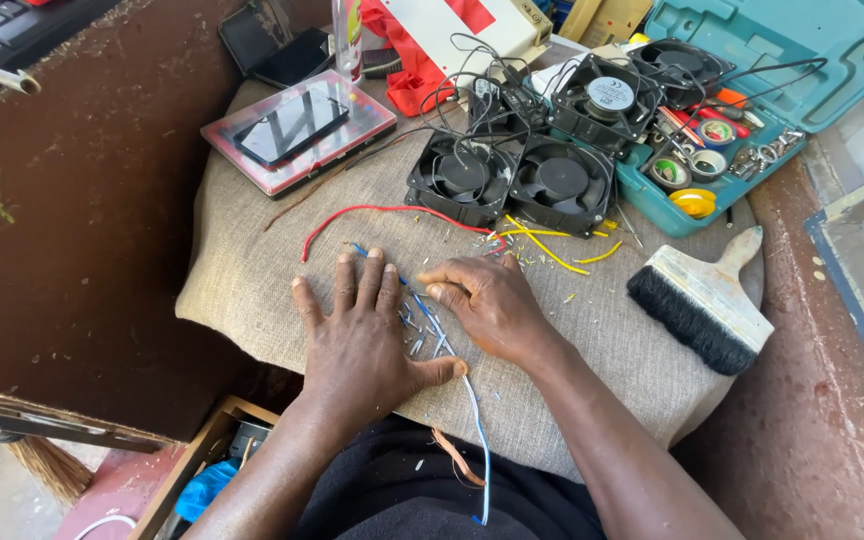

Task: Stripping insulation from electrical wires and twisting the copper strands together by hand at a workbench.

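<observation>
While the left hand (357, 330) lies flat with fingers spread on the burlap-covered surface (252, 270) at the middle of the frame, pressing a blue wire (474, 410), the right hand (487, 305) pinches that wire beside it, below the black fans (507, 178) and red wire (372, 212).

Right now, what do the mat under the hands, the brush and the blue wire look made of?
Mat: coarse woven cloth, probably jute sacking; open tan weave, matte.
Brush: pale painted or worn wood handle, black bristles, natural or synthetic unclear.
Blue wire: smooth plastic-looking insulation; the core isn't visible. Left hand lies flat on it; right hand touches it.
</observation>
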